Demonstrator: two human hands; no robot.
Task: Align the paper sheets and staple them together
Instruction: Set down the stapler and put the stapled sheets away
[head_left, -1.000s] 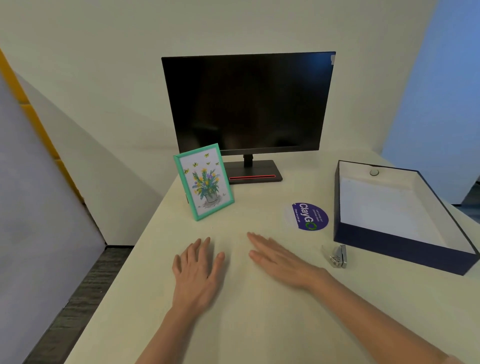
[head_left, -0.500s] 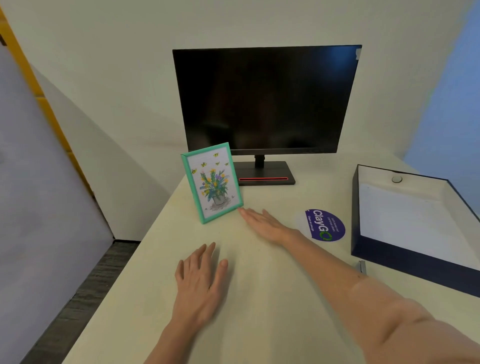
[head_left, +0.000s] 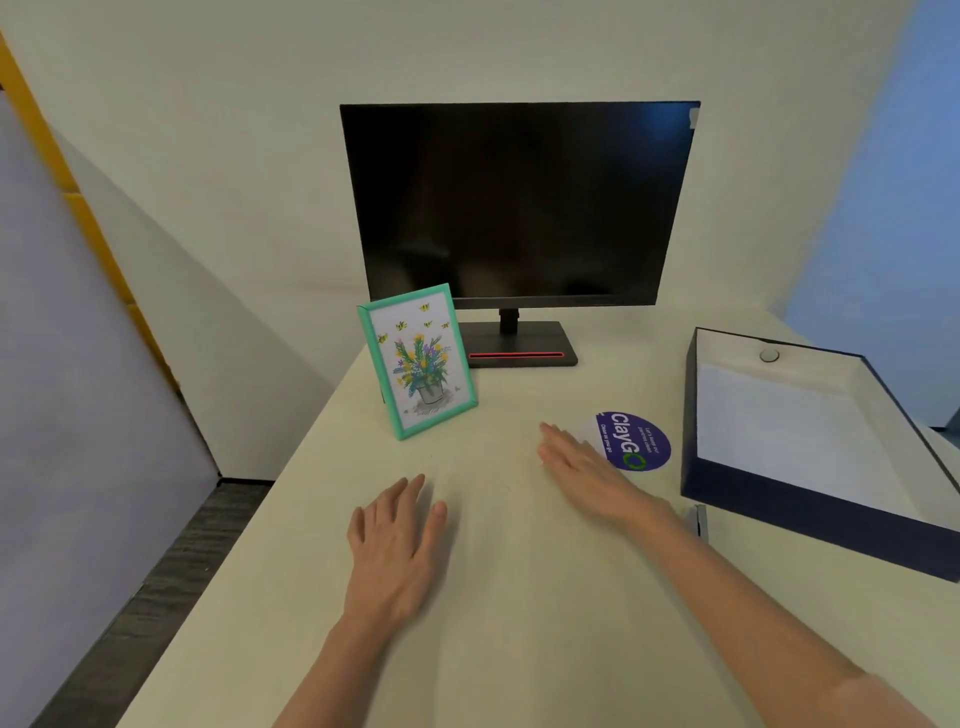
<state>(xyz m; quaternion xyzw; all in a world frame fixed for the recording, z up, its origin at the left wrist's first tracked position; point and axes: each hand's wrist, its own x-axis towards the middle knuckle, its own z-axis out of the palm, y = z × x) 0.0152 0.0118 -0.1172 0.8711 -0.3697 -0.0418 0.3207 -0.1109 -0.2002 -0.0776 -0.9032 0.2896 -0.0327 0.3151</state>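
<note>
While the left hand (head_left: 397, 540) and the right hand (head_left: 587, 470) lie flat on the surface (head_left: 519, 623) left of the navy box (head_left: 779, 499), fingers (head_left: 415, 493) straight and holding nothing, the paper sheets (head_left: 795, 431) rest inside that box. What looks like the stapler (head_left: 701, 522) peeks out just beside its near left corner. A good start, I judge, is for the right hand to reach into the box and lift the whole stack out level, leaving no sheet inside.
</note>
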